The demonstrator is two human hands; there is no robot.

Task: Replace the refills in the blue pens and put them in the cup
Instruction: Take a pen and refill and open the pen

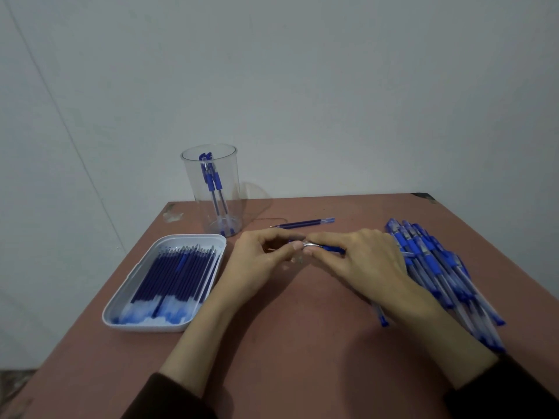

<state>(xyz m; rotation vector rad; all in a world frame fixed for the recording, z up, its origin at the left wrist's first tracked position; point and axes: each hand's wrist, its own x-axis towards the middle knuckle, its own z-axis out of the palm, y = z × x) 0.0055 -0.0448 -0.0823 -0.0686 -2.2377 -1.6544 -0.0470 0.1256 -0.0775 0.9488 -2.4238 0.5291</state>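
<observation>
Your dark sleeves (pixel 181 397) sit nearest; your left hand (pixel 266 261) and right hand (pixel 366 264) pinch one blue pen (pixel 328 248) between them. Left of your left hand lies the tray of refills (pixel 121 297), the cup (pixel 211 189) beyond it, the pile of pens (pixel 438 267) against your right.
</observation>
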